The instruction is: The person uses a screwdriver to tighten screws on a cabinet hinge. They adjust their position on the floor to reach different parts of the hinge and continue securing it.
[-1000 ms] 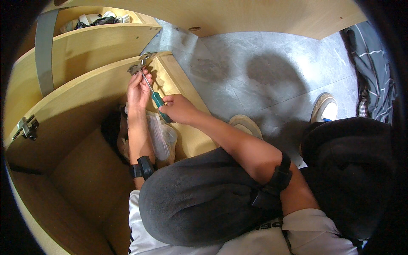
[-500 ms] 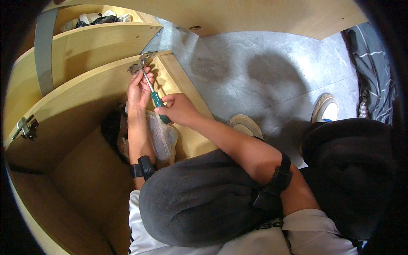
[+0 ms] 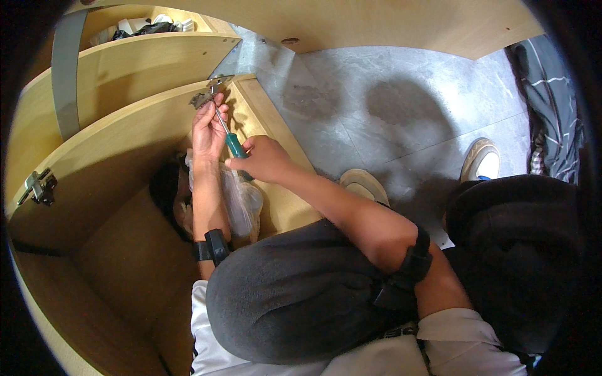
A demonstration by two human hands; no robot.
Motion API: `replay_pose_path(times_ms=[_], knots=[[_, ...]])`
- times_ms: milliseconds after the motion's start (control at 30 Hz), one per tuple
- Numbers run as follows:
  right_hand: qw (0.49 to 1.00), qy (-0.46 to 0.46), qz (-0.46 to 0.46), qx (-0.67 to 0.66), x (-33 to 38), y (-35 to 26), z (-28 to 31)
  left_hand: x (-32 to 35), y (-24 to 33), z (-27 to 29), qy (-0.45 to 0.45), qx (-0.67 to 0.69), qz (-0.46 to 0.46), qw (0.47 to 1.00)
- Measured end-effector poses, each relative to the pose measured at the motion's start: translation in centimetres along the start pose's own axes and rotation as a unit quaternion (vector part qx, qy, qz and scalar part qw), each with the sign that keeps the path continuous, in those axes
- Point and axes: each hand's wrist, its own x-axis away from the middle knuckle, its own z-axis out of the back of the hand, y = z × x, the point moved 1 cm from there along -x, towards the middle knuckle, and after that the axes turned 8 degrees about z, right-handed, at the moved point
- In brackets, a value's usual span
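Note:
My right hand (image 3: 262,158) is closed round the green handle of a screwdriver (image 3: 235,144). Its metal shaft slants up and left to a metal cabinet hinge (image 3: 204,97) at the far corner of the wooden cabinet (image 3: 147,116). My left hand (image 3: 210,131) is raised at that corner, its fingers closed about the hinge beside the shaft. Those fingers partly hide the screwdriver's tip, so whether it sits in a screw cannot be made out.
A second hinge (image 3: 39,188) is fixed on the cabinet's left edge. Inside, a clear plastic bag (image 3: 241,200) lies below my hands. A wooden panel (image 3: 376,25) spans the top. Grey floor tiles (image 3: 376,106) and dark patterned cloth (image 3: 549,100) are to the right.
My right hand has shifted slightly left on the screwdriver's handle, which has turned a little. My left hand stays at the hinge with hardly any movement.

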Motion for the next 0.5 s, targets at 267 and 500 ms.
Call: replay_pose_path(times_ms=[267, 500], knots=[[0.918, -0.144, -0.090, -0.358, 0.0, 1.4, 1.0, -0.1, -0.1, 0.2, -0.024, 0.042, -0.004, 0.999], [0.976, -0.052, -0.045, -0.207, 0.6, 0.7, 1.1, 0.0, -0.2, -0.3, -0.031, 0.063, 0.002, 0.998]])
